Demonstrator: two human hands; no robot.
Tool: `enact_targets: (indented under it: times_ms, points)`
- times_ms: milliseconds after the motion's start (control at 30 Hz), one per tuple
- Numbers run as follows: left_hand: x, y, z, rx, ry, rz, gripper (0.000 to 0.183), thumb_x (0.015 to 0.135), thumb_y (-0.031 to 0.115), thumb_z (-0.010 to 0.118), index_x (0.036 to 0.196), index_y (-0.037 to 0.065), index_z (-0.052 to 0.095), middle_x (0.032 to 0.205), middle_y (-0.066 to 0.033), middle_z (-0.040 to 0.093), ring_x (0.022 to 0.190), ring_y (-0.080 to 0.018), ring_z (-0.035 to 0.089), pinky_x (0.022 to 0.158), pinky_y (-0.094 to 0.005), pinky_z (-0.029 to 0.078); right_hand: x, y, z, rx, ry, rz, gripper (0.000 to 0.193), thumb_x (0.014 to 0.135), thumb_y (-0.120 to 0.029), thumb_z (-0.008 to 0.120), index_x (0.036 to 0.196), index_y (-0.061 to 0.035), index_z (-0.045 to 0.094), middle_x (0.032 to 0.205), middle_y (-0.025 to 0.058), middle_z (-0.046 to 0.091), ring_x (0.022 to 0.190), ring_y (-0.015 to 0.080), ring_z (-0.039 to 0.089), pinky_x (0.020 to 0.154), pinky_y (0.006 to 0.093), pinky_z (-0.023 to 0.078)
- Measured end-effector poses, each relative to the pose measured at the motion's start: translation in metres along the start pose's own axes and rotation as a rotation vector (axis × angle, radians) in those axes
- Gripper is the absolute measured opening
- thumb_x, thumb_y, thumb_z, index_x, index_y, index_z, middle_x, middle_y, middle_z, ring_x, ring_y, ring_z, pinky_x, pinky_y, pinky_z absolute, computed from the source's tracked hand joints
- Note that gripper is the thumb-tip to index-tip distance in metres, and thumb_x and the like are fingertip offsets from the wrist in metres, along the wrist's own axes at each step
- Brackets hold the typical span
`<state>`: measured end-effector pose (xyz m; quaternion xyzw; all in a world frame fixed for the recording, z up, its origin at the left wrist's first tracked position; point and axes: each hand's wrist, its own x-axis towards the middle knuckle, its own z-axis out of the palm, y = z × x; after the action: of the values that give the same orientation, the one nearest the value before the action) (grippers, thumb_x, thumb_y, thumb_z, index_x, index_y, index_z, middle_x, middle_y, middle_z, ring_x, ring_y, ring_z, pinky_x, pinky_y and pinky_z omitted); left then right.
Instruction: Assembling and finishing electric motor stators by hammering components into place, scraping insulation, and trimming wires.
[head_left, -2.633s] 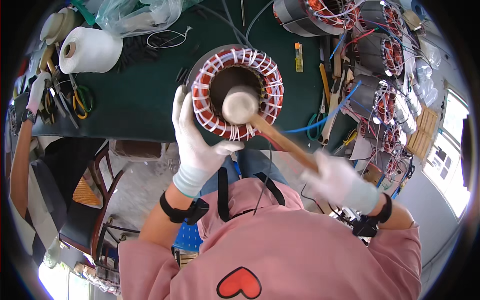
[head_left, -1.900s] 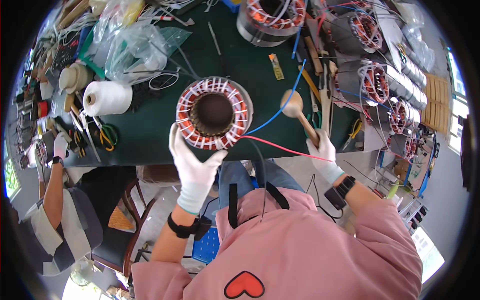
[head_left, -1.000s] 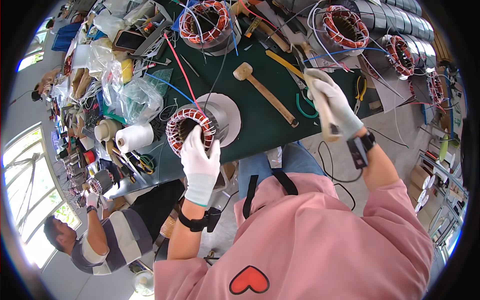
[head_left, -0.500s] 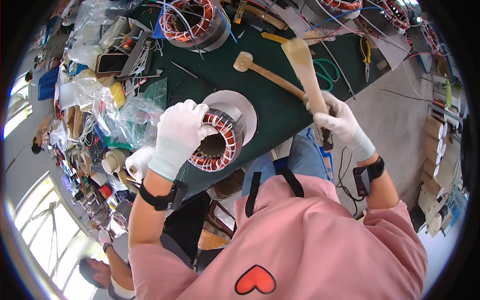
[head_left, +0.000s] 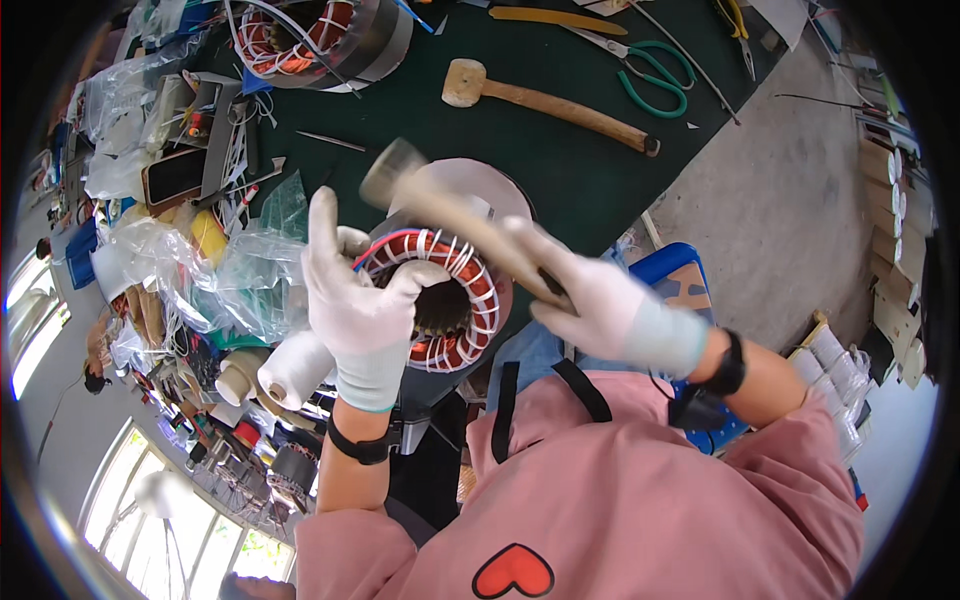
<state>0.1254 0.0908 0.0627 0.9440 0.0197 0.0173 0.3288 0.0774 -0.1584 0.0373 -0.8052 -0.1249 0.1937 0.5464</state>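
Stator (head_left: 487, 300) with the copper-red winding is sitting near the person's edge of the dark green desk (head_left: 580, 205), and from where I'm standing it's clearly not upright: the laced end tips up and toward the person's body, so you look right into the bore, while the long axis runs back and down toward the far side, where a pale disc (head_left: 500, 182) peeks out behind the body. It's basically between the two gloved hands. Left grip (head_left: 358, 300) is at the ring's left side, fingers spread apart, one sticking straight up, with the thumb reaching over the winding into the opening; can't tell how hard it's pressing, if at all. Red and blue leads (head_left: 396, 240) curve along the ring right by those fingers. Right grip (head_left: 595, 305) is on the other side of the ring, clamped on the handle end of a wooden paddle (head_left: 465, 225). That paddle's pretty blurry, slanting over the stator's upper edge with its broad end out past the left of the disc, and I honestly can't tell if it's touching. Farther back lie a wooden mallet (head_left: 545, 103) and some teal-handled scissors (head_left: 655, 78), plus another stator (head_left: 378, 55) at upper left.
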Motion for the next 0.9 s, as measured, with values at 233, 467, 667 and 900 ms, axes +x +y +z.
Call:
enact_targets:
  times_ms: [233, 467, 667, 900]
  points:
    - [-0.002, -0.004, -0.002, 0.05, 0.044, 0.0, 0.136, 0.052, 0.064, 0.094, 0.153, -0.004, 0.034, 0.092, -0.0049, 0.052, 0.083, -0.0207, 0.053, 0.077, -0.0336, 0.049, 0.033, 0.009, -0.084, 0.264, 0.602, 0.268, 0.028, 0.096, -0.021, 0.063, 0.115, -0.0002, 0.062, 0.094, 0.0168, 0.065, 0.095, 0.0231, 0.067, 0.084, 0.0353, 0.056]
    - [-0.005, -0.002, -0.007, 0.034, 0.044, -0.04, 0.141, 0.049, 0.057, 0.097, 0.154, -0.008, 0.028, 0.091, -0.0061, 0.049, 0.078, -0.0201, 0.051, 0.074, -0.0346, 0.049, 0.049, 0.01, -0.086, -0.414, 0.323, 0.103, 0.042, 0.092, -0.013, 0.064, 0.131, 0.0001, 0.057, 0.091, 0.0207, 0.068, 0.085, 0.0321, 0.071, 0.08, 0.0391, 0.058]
    - [-0.001, -0.004, 0.002, 0.028, 0.033, -0.02, 0.142, 0.049, 0.056, 0.097, 0.154, -0.008, 0.027, 0.091, -0.0063, 0.048, 0.078, -0.0197, 0.049, 0.074, -0.0347, 0.047, 0.018, 0.053, 0.005, 0.66, 0.216, 0.064, 0.053, 0.094, -0.008, 0.064, 0.144, -0.0017, 0.048, 0.142, 0.0183, 0.058, 0.112, 0.0291, 0.068, 0.092, 0.0344, 0.057]
    - [-0.008, 0.003, -0.002, 0.072, 0.041, 0.012, 0.143, 0.047, 0.058, 0.096, 0.153, -0.009, 0.028, 0.086, -0.0048, 0.047, 0.077, -0.0194, 0.047, 0.07, -0.0344, 0.045, 0.04, 0.028, -0.099, -0.246, 0.507, -0.14, 0.048, 0.094, -0.015, 0.062, 0.141, -0.0049, 0.052, 0.092, 0.0122, 0.066, 0.075, 0.018, 0.065, 0.073, 0.0338, 0.056]
